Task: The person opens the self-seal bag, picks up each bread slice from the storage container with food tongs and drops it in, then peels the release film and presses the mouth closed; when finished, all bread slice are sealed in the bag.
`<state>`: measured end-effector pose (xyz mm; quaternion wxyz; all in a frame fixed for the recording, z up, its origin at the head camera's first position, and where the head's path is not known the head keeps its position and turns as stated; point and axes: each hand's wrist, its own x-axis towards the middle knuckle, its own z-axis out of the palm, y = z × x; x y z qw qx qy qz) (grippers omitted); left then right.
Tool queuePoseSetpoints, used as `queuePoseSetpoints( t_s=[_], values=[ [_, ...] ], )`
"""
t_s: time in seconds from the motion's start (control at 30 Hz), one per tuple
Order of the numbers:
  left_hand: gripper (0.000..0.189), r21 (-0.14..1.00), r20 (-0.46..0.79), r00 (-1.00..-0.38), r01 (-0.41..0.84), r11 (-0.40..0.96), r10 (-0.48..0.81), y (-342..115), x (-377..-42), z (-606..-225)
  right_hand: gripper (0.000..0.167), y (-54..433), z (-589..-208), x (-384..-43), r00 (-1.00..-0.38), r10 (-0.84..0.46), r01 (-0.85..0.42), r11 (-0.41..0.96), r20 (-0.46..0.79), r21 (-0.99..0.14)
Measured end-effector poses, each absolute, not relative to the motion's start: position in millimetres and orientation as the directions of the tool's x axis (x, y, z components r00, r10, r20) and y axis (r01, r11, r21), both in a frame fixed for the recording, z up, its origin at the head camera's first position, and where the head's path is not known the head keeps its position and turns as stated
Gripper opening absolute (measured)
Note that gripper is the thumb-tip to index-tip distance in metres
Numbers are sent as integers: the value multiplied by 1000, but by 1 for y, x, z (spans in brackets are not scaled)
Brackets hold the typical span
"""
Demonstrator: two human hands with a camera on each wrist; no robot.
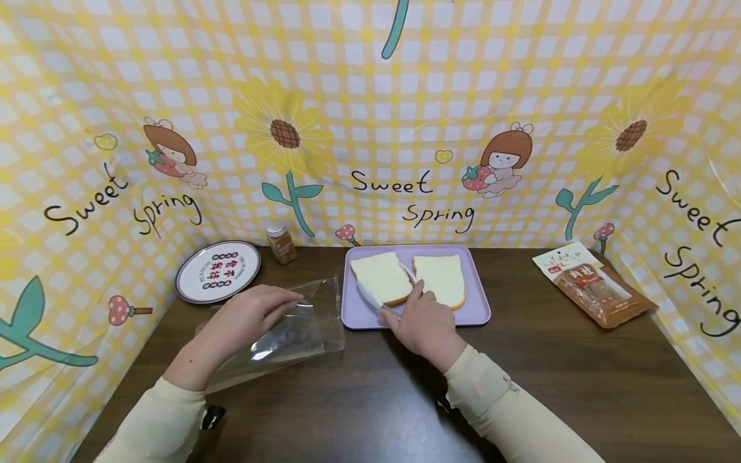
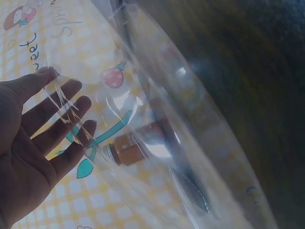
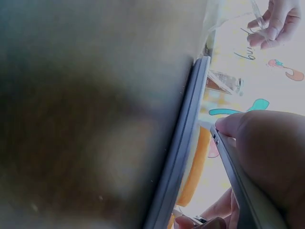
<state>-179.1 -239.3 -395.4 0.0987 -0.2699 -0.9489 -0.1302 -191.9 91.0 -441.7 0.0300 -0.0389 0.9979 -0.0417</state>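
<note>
Between thumb and fingers, my left hand point(image 1: 249, 321) pinches the edge of a clear plastic bag point(image 1: 301, 331), which spreads toward the tray. The left wrist view shows the thumb against the index fingertip, the other fingers stretched along the film. My right hand point(image 1: 427, 321) grips a pair of tongs point(image 1: 368, 294) at the near side of the lilac tray point(image 1: 484, 310). One tong arm runs along each side of the left bread slice point(image 1: 381, 275), which looks slightly tilted. A second slice point(image 1: 441, 281) lies beside it. In the right wrist view, a tong arm point(image 3: 231, 167) has a metallic edge.
A white plate point(image 1: 199, 276) with printed characters and a spice jar point(image 1: 281, 245) stand at the back left. At the right lies a brown and white food pouch point(image 1: 596, 286). A patterned cloth point(image 1: 370, 116) rises behind the dark wooden table point(image 1: 370, 399).
</note>
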Motion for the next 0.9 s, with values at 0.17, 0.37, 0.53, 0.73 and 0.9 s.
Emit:
queuePoseSetpoints(
  t_s=[0.17,0.37,0.53,0.73,0.9],
  values=[
    [24,200,244,-844,525,827,477,-239,-179,-395,109,96,-437,-191,-994,-85,-76,990,-68,-121],
    [25,201,228,-857,506,838,463,-241,-178,-396,109,101,-430,-188,-993,-84,-71,984,-79,-161],
    [25,201,222,-860,501,841,459,-242,-178,-397,109,107,-427,-188,-995,-87,-79,984,-48,-160],
    [25,199,226,-860,501,842,458,-242,-178,-398,109,117,-424,-188,-995,-98,-95,982,-13,-163],
    [24,192,227,-858,503,843,460,-241,-179,-396,109,125,-418,-188,-993,-116,-118,973,19,-197]
  ],
)
